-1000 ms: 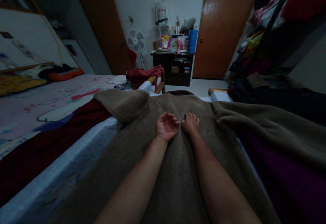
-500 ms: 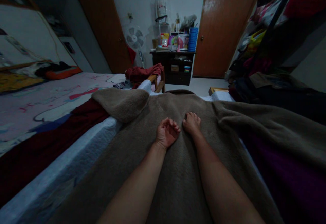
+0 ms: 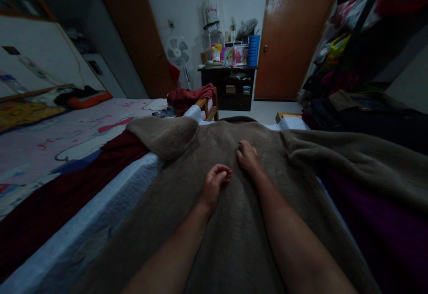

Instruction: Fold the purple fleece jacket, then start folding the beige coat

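A brown plush garment (image 3: 234,222) with spread sleeves lies face up in front of me; it looks like a coat or robe. Its left sleeve (image 3: 165,133) is folded short, while the right sleeve (image 3: 354,153) stretches out sideways. My left hand (image 3: 216,181) hovers over or lightly touches the middle of the garment, its fingers loosely bent with the thumb apart and nothing visible in them. Farther up, near the collar, my right hand (image 3: 248,155) rests on the plush cloth with curled fingers. Its fingertips are tucked out of sight, so anything in them is hidden.
White padded covering (image 3: 133,187) shows beneath the garment. Dark red cloth (image 3: 76,191) lies along the left, beside a pink patterned bed (image 3: 110,111). Purple cloth (image 3: 361,222) is at the right. Beyond stand a fan (image 3: 179,52) and a black cabinet (image 3: 225,89).
My left hand has turned from palm up to thumb side up and drawn slightly back. My right hand has shifted a little forward and left, its fingers more tucked. The garment looks unchanged.
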Action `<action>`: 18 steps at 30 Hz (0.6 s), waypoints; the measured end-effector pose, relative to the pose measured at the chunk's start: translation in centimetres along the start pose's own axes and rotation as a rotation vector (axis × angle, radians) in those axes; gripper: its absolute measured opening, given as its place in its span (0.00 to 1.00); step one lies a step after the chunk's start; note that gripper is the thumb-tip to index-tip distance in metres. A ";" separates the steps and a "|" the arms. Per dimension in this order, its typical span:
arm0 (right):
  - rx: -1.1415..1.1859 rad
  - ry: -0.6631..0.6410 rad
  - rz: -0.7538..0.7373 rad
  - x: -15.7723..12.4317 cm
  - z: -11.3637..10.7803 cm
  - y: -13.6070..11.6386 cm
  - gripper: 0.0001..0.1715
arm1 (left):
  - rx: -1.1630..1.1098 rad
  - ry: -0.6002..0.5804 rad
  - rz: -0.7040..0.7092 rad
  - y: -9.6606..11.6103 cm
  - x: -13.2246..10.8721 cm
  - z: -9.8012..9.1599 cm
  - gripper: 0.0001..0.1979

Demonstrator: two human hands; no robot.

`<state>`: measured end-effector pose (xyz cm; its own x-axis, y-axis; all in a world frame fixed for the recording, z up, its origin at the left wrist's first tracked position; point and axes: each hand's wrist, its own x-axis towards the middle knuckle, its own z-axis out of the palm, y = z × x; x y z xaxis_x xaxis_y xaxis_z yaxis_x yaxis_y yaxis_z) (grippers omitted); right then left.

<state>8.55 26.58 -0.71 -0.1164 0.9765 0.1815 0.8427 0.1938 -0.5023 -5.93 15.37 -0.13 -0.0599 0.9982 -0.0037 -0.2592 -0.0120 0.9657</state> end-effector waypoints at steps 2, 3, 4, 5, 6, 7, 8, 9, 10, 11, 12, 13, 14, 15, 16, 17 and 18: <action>-0.008 -0.094 -0.097 -0.2 0.2 -0.4 0.29 | 0.334 0.026 0.152 -0.6 -0.1 0.5 0.11; -0.027 -0.139 -0.125 -0.4 0.2 -0.6 0.29 | 0.500 0.028 0.228 -0.8 -0.1 0.7 0.14; -0.050 -0.173 -0.138 -0.5 0.3 -0.7 0.28 | 0.657 0.020 0.288 -0.9 -0.2 0.9 0.17; -0.075 -0.193 -0.139 -0.7 0.3 -0.8 0.28 | 0.802 0.008 0.324 -1.0 -0.4 1.0 0.20; -0.100 -0.202 -0.131 -0.8 0.3 -0.8 0.27 | 0.933 -0.009 0.339 -1.1 -0.5 1.1 0.22; -0.122 -0.206 -0.121 -1.0 0.2 -0.7 0.28 | 1.049 -0.031 0.340 -1.2 -0.7 1.2 0.23; -0.142 -0.206 -0.113 -1.1 0.2 -0.6 0.28 | 1.151 -0.052 0.334 -1.3 -0.8 1.3 0.24; -0.161 -0.205 -0.109 -1.2 0.2 -0.6 0.29 | 1.236 -0.071 0.327 -1.3 -1.0 1.4 0.24; -0.179 -0.203 -0.109 -1.2 0.3 -0.5 0.29 | 1.305 -0.085 0.323 -1.4 -1.2 1.4 0.24; -0.196 -0.197 -0.109 -1.3 0.3 -0.5 0.29 | 1.359 -0.099 0.322 -1.4 -1.3 1.5 0.25; -0.212 -0.191 -0.107 -1.4 0.3 -0.5 0.29 | 1.400 -0.110 0.324 -1.5 -1.4 1.5 0.25; -0.227 -0.183 -0.102 -1.4 0.4 -0.5 0.30 | 1.431 -0.112 0.326 -1.5 -1.5 1.5 0.25; -0.241 -0.177 -0.095 -1.5 0.5 -0.6 0.30 | 1.453 -0.109 0.328 -1.5 -1.6 1.5 0.25; -0.255 -0.175 -0.090 -1.6 0.5 -0.7 0.30 | 1.467 -0.104 0.330 -1.5 -1.7 1.6 0.25; -0.267 -0.176 -0.084 -1.8 0.5 -0.8 0.30 | 1.474 -0.098 0.332 -1.5 -1.7 1.6 0.25; -0.277 -0.178 -0.079 -2.0 0.5 -1.0 0.31 | 1.473 -0.092 0.334 -1.6 -1.7 1.6 0.25; -0.286 -0.181 -0.074 -2.3 0.4 -1.2 0.31 | 1.466 -0.086 0.335 -1.6 -1.7 1.6 0.25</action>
<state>7.59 24.12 -0.91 -0.2527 0.9666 0.0428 0.9386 0.2556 -0.2317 -3.89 13.79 -1.27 0.1487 0.9623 0.2279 0.9239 -0.2174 0.3150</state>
